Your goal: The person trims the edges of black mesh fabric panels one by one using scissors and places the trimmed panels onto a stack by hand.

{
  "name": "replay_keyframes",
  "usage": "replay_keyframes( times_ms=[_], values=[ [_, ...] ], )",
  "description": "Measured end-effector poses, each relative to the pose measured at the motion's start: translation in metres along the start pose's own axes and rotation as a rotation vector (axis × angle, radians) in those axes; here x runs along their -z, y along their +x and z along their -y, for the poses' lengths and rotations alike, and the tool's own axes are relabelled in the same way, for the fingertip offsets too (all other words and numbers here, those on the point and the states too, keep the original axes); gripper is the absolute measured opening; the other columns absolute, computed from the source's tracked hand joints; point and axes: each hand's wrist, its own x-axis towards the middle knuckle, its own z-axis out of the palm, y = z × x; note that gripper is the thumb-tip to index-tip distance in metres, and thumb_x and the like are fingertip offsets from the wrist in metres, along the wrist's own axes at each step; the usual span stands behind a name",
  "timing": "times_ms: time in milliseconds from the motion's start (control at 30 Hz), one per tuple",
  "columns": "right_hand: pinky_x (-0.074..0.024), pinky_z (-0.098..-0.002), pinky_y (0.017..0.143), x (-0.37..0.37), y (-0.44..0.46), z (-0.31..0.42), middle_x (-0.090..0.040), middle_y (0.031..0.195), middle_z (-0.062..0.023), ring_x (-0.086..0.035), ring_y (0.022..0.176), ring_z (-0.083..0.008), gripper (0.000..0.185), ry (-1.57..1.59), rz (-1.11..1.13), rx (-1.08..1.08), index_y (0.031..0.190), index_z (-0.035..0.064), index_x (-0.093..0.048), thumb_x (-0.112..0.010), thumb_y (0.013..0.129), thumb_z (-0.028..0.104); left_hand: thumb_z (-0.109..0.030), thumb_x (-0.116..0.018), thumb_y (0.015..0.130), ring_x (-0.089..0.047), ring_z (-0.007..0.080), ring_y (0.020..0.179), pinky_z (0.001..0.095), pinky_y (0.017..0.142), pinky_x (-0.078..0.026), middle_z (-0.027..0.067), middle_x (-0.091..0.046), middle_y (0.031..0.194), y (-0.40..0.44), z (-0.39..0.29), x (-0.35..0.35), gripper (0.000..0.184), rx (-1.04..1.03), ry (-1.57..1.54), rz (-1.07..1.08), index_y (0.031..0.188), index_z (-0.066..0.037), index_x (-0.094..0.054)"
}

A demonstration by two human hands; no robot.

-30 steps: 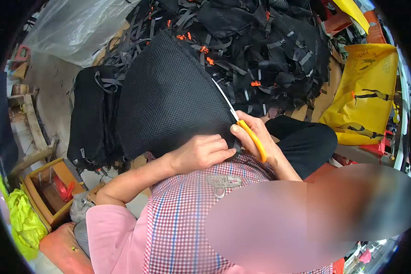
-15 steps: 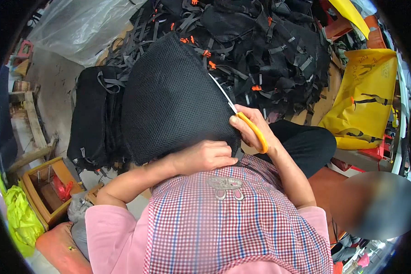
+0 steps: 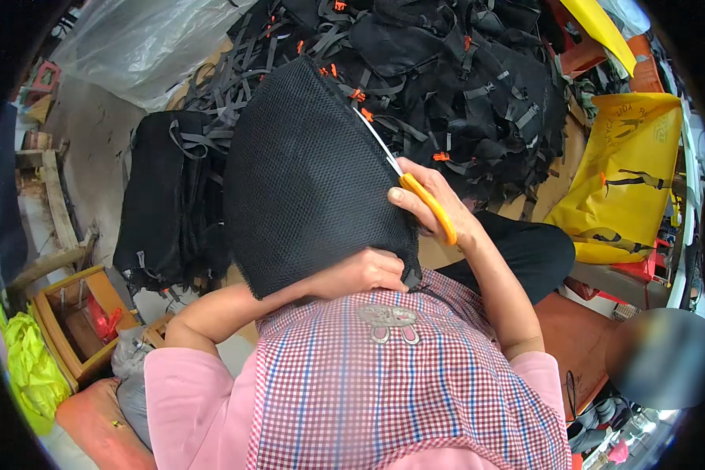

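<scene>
A large black mesh fabric piece [image 3: 313,172], perhaps part of a bag, stands in front of my apron. My left hand [image 3: 364,272] is closed at its lower edge, fingers curled over the fabric by a dark strap end; the fingertips are partly hidden. Scissors with yellow handles [image 3: 428,208] are in my right hand [image 3: 439,196]. Their pale blades point up and left along the right edge of the mesh, and the lower part of the blades is close against the fabric. Whether they cut it cannot be made out.
A big pile of black bags [image 3: 462,102] with grey straps and orange buckles lies ahead. Stacked black pieces [image 3: 160,200] stand left. A wooden drawer box [image 3: 82,329] is at lower left, a yellow printed bag [image 3: 623,172] at right. Another person's blurred head [image 3: 666,356] shows at lower right.
The mesh piece has shifted to the right and its lower left corner hangs lower. My right hand with the scissors has moved slightly up and left. My left hand keeps its hold.
</scene>
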Motion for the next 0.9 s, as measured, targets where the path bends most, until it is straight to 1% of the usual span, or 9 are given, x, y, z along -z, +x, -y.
replay_keyframes(
  times_ms=[67,267,467,567,600,700,767,833,900],
  values=[
    [-0.0431,-0.034,0.062,-0.004,0.006,-0.005,-0.054,0.072,-0.0092,-0.051,0.068,-0.0164,0.056,-0.001,-0.052,0.093,0.092,-0.0023,-0.059,-0.059,0.089,0.053,-0.011,-0.065,0.078,-0.062,0.0224,0.077,0.033,0.067,-0.052,0.011,-0.062,0.081,0.0,0.0,0.001,0.024,-0.005,-0.004,0.005,0.097,0.003,-0.069],
    [-0.0431,-0.0373,0.062,-0.003,0.013,0.009,-0.055,0.071,-0.0112,-0.051,0.066,-0.018,0.052,-0.03,0.032,-0.248,0.089,-0.0007,-0.06,-0.058,0.091,0.051,-0.013,-0.066,0.077,-0.063,0.0231,0.077,0.0336,0.068,-0.052,0.011,-0.062,0.081,0.0,0.001,-0.001,0.026,0.003,-0.003,0.022,0.097,0.003,-0.069],
    [-0.0431,-0.0278,0.075,-0.006,0.03,0.014,-0.057,0.086,-0.0067,-0.052,0.081,-0.0118,0.039,-0.018,-0.208,0.006,0.112,-0.0005,-0.057,-0.063,0.09,0.032,-0.012,-0.065,0.078,-0.062,0.0226,0.076,0.0339,0.067,-0.051,0.0105,-0.064,0.082,-0.001,0.002,-0.001,0.027,0.026,-0.024,0.02,0.1,0.003,-0.07],
    [-0.0431,-0.0276,0.081,-0.013,0.036,0.014,-0.057,0.093,-0.0079,-0.052,0.087,-0.0123,0.043,-0.02,-0.202,0.119,0.116,-0.0013,-0.055,-0.069,0.085,0.025,-0.005,-0.059,0.083,-0.063,0.0256,0.087,0.0342,0.078,-0.051,0.0132,-0.065,0.093,0.004,-0.017,0.006,0.025,0.254,-0.185,0.015,0.106,0.001,-0.068],
    [-0.0453,-0.0327,0.092,-0.011,0.036,0.014,-0.062,0.107,-0.0157,-0.059,0.103,-0.021,0.052,0.018,-0.132,0.061,0.12,-0.0024,-0.054,-0.076,0.08,0.022,-0.005,-0.057,0.086,-0.063,0.0285,0.092,0.0365,0.082,-0.051,0.0147,-0.064,0.099,0.005,-0.03,0.01,0.028,0.248,-0.187,0.047,0.112,0.001,-0.065],
    [-0.0447,-0.0323,0.093,-0.013,0.021,0.023,-0.062,0.107,-0.0153,-0.058,0.103,-0.0195,0.051,0.147,-0.158,0.068,0.122,-0.0026,-0.053,-0.074,0.08,0.017,-0.008,-0.051,0.094,-0.06,0.0332,0.107,0.0399,0.093,-0.048,0.0158,-0.061,0.12,0.006,-0.1,0.051,0.037,0.256,-0.105,0.207,0.13,-0.001,-0.053],
    [-0.0444,-0.0316,0.092,-0.013,0.002,0.037,-0.062,0.104,-0.014,-0.058,0.1,-0.0185,0.047,0.103,-0.142,0.146,0.122,-0.0013,-0.053,-0.071,0.08,0.009,-0.009,-0.059,0.091,-0.064,0.0304,0.103,0.0384,0.091,-0.05,0.0137,-0.067,0.106,0.002,-0.137,0.084,0.027,0.181,-0.14,0.022,0.116,-0.001,-0.065],
    [-0.0449,-0.0314,0.09,-0.014,-0.02,0.047,-0.061,0.102,-0.0129,-0.058,0.098,-0.0179,0.046,0.023,-0.105,0.201,0.121,-0.0005,-0.053,-0.07,0.079,0.006,-0.012,-0.065,0.084,-0.065,0.0239,0.101,0.0321,0.09,-0.049,0.0109,-0.069,0.102,0.001,-0.149,0.124,0.022,0.314,0.28,-0.336,0.1,0.001,-0.07],
    [-0.0463,-0.0305,0.081,-0.014,-0.036,0.052,-0.061,0.098,-0.0124,-0.059,0.09,-0.0164,0.046,-0.024,-0.094,0.324,0.121,0.0005,-0.054,-0.07,0.078,0.005,-0.023,-0.067,0.086,-0.063,0.0223,0.101,0.0337,0.09,-0.048,0.0116,-0.064,0.106,-0.011,-0.104,0.164,0.035,0.485,0.69,-0.669,0.11,0.002,-0.064]
  ],
)
